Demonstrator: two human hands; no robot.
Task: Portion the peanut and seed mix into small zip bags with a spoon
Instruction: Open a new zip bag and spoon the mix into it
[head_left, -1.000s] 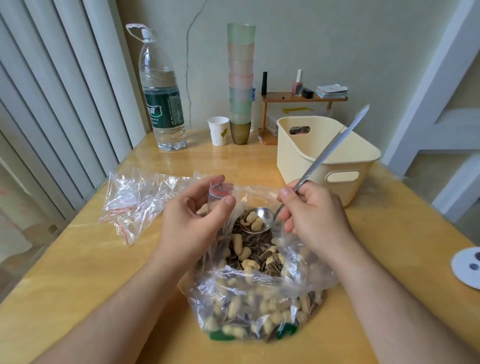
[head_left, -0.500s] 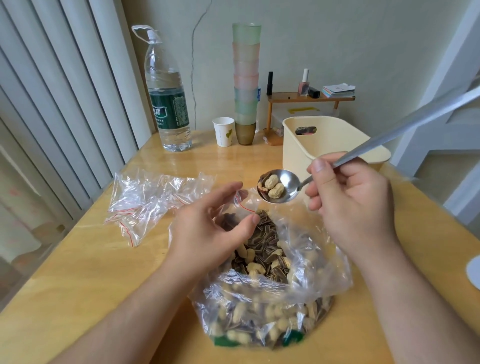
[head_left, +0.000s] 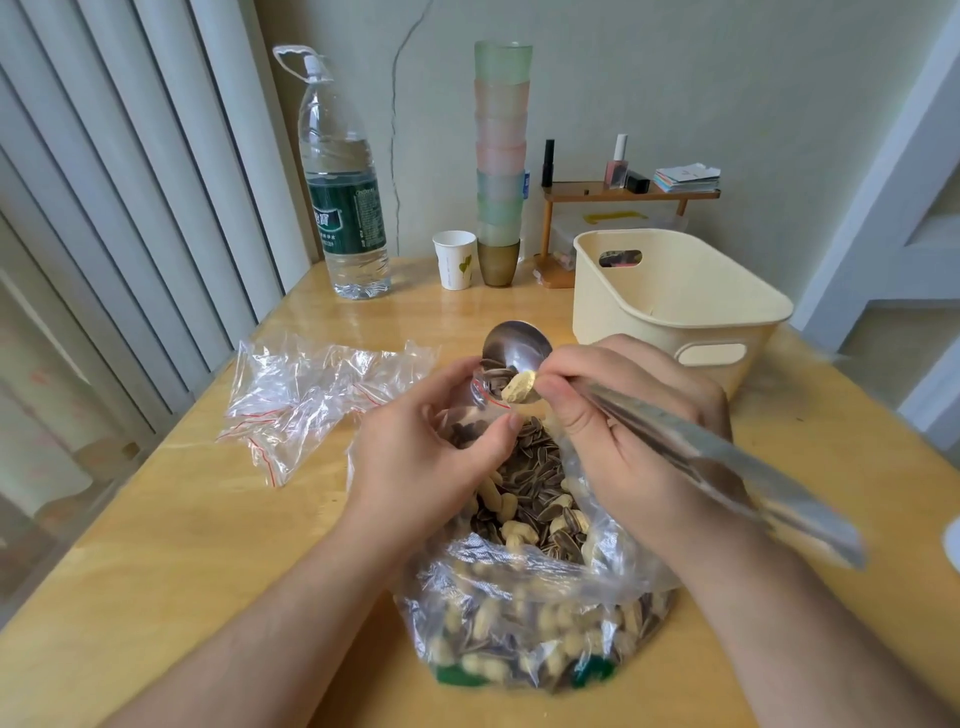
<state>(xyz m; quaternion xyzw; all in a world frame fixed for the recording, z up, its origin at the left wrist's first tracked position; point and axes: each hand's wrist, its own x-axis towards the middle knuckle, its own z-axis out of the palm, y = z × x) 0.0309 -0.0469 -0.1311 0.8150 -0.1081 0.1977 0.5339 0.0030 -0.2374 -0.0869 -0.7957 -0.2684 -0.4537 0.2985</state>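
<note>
Nearest: big clear bag (head_left: 530, 618) of peanuts and striped sunflower seeds lies on the wooden table (head_left: 171, 551), mouth open toward the far side. Left hand (head_left: 426, 457) above it, thumb and fingers pinching a small zip bag (head_left: 480, 405) open at its red-lined mouth; some seeds show inside. Right hand (head_left: 623, 426) clenched round the spoon (head_left: 519, 353). Handle's long axis runs near-right toward the camera, blurred; bowl points far-left, tipped over the small bag's mouth, a peanut (head_left: 521, 387) and seeds at its lip. Hands block much of the small bag. Left: pile of empty zip bags (head_left: 311, 395). Right, farther: cream plastic basket (head_left: 675, 296). Far edge: water bottle (head_left: 343, 192), green label, writing unreadable; paper cup (head_left: 454, 260); stacked tumblers (head_left: 501, 156); small wooden shelf (head_left: 628, 192) with bottles.
</note>
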